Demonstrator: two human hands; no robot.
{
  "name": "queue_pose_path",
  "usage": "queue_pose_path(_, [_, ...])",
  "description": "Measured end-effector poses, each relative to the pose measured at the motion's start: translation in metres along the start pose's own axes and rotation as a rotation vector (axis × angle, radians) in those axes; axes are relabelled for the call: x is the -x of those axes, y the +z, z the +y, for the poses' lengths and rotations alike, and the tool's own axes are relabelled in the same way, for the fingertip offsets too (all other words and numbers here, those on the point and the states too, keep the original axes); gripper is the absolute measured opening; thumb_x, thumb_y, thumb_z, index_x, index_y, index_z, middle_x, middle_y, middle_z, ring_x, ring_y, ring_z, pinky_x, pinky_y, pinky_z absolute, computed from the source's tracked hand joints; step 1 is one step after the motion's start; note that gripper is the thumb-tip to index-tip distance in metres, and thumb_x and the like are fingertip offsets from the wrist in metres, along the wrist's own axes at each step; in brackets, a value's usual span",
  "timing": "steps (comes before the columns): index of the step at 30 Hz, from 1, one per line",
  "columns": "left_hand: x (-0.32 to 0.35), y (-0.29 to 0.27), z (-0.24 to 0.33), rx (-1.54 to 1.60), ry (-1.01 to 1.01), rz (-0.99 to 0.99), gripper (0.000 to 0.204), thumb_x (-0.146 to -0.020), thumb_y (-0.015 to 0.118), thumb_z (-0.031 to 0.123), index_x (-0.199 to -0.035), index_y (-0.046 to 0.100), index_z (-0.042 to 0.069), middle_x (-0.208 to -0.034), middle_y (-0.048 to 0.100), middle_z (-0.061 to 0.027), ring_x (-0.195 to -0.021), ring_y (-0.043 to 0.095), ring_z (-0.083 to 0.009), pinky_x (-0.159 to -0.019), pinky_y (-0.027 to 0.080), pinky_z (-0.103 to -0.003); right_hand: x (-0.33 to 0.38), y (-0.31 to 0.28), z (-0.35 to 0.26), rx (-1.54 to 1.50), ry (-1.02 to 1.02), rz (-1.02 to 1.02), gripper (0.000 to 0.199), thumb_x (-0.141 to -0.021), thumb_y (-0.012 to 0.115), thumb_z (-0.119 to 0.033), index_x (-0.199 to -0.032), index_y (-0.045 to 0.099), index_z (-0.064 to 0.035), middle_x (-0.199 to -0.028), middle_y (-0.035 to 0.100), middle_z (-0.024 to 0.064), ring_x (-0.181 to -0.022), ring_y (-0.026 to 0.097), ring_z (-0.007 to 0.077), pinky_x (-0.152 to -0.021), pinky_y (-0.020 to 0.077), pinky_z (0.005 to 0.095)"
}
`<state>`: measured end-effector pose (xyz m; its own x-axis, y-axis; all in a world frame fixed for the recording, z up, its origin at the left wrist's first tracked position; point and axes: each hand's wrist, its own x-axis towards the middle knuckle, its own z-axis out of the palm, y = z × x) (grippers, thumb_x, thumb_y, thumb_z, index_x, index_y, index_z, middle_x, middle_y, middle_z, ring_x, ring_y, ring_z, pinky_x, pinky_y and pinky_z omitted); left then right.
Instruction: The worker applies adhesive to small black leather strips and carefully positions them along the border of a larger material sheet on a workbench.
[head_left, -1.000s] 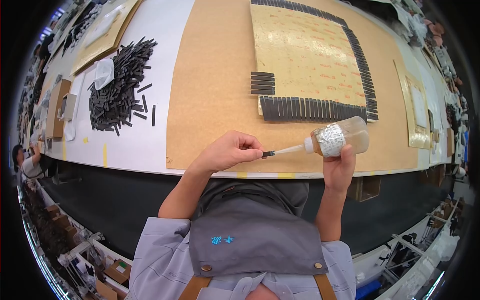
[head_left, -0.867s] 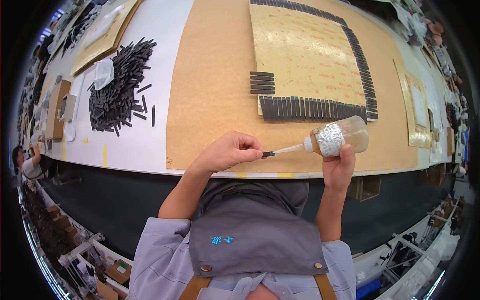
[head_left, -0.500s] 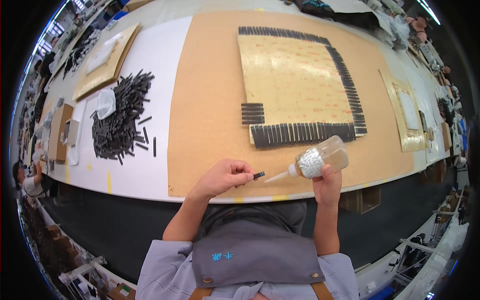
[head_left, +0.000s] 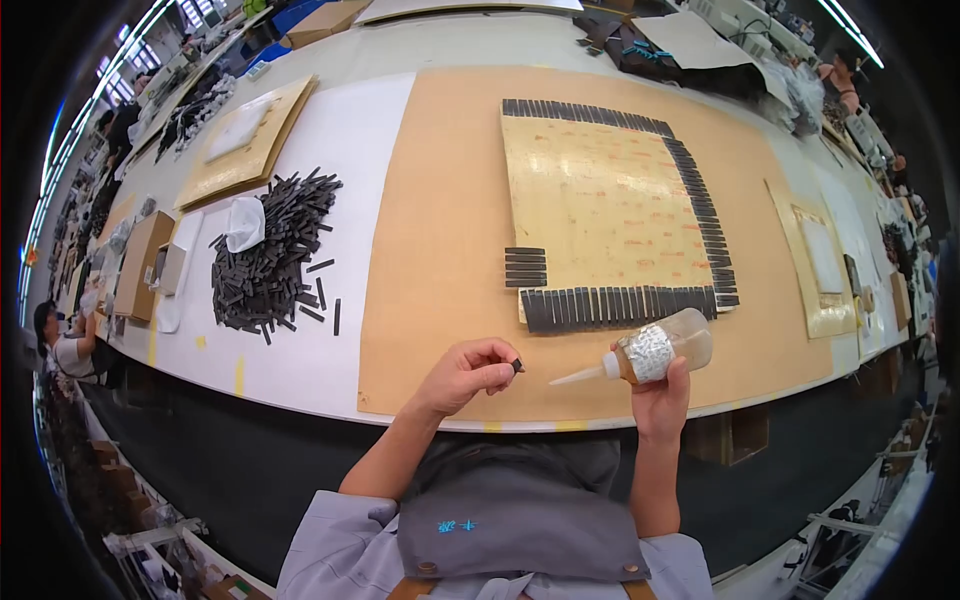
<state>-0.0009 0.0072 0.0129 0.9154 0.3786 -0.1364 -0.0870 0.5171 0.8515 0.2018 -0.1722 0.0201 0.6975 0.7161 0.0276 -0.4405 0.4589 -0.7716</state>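
Observation:
My left hand [head_left: 468, 376] pinches a small black strip [head_left: 517, 366] between thumb and fingers, over the near edge of the tan sheet; only the strip's end shows. To its right, my right hand [head_left: 660, 402] is wrapped round a clear squeeze bottle [head_left: 694, 337] with a silvery band and amber liquid inside. The bottle lies tilted, its long pale nozzle [head_left: 578, 377] pointing left toward the strip, a gap between them. Beyond both hands lies a glossy yellow board [head_left: 600, 200] with black strips [head_left: 620, 308] lined up along its far, right and near edges. Several more strips [head_left: 525, 267] sit stacked at its left edge.
A heap of loose black strips [head_left: 270, 270] with a white crumpled bag [head_left: 245, 224] on it lies at left on white paper. Other yellow boards [head_left: 215, 180] lie at far left and right. A cardboard box [head_left: 143, 265] stands at left. A person [head_left: 75, 345] works at far left.
The table and everything on it appear shifted down and right in the picture. Less of the strip shows past my left fingertips. The bottle stays in my right hand.

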Motion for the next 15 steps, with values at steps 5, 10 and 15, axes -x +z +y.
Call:
queue_pose_path(5, [-0.008, 0.000, -0.005, 0.164, 0.121, -0.130, 0.010, -0.083, 0.055, 0.011, -0.084, 0.054, 0.002, -0.080, 0.050, -0.0051, -0.069, 0.046, -0.0109, -0.061, 0.037, -0.023, -0.007, 0.009, -0.003, 0.033, -0.048, -0.025, 0.061, -0.085, 0.054, -0.045, -0.126, 0.040, -0.0019, -0.116, 0.054, 0.0106, -0.107, 0.054, 0.0296, -0.096, 0.0419, 0.0472])
queue_pose_path(10, [-0.009, 0.000, -0.007, 0.138, 0.113, -0.222, 0.008, -0.079, 0.052, 0.009, -0.081, 0.052, 0.002, -0.080, 0.048, -0.0036, -0.069, 0.043, -0.0098, -0.062, 0.037, -0.023, -0.007, 0.002, 0.002, 0.087, -0.038, 0.000, 0.063, -0.084, 0.055, -0.047, -0.126, 0.040, -0.0022, -0.116, 0.054, 0.0103, -0.107, 0.054, 0.0285, -0.097, 0.0411, 0.0477])
queue_pose_path(15, [-0.006, 0.006, -0.009, 0.075, 0.089, -0.184, 0.009, -0.076, 0.053, 0.011, -0.077, 0.053, 0.002, -0.078, 0.048, -0.0046, -0.066, 0.043, -0.0098, -0.059, 0.036, -0.022, -0.003, 0.003, 0.005, 0.113, -0.036, -0.041, 0.063, -0.084, 0.056, -0.048, -0.125, 0.040, -0.0029, -0.116, 0.054, 0.0087, -0.108, 0.054, 0.0263, -0.097, 0.0401, 0.0495])
